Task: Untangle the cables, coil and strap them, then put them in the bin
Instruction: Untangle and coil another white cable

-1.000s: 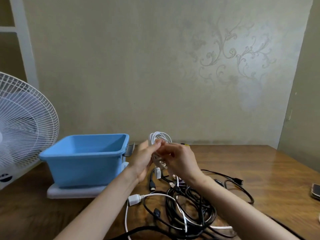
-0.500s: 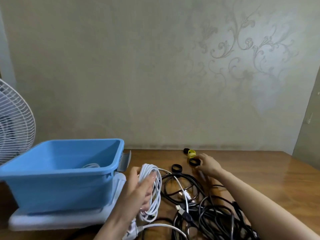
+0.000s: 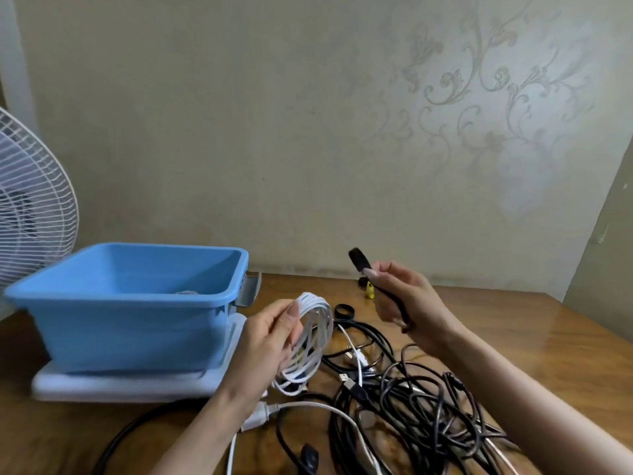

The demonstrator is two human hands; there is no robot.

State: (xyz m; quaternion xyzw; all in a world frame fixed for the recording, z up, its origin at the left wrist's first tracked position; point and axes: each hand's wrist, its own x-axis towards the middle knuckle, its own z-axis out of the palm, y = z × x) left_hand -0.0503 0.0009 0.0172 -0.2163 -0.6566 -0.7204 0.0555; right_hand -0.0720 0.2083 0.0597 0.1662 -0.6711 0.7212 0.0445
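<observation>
The coiled white cable (image 3: 317,325) was held on edge above the wooden table (image 3: 513,337), its long axis running from about one to seven o'clock. The left hand (image 3: 267,341) gripped it, thumb and curled fingers closed round the loops. At the coil's two o'clock the right hand (image 3: 407,296) was closed round a black strap (image 3: 359,260), whose free end pointed to eleven o'clock. The blue bin (image 3: 130,330) sat at the coil's nine o'clock, and tangled black cables (image 3: 428,406) lay at five o'clock.

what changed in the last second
The right hand let go of the white coil, reached forward, picked up a black strap and lifted it. The left hand still holds the coil; blue bin and black tangle unmoved.
</observation>
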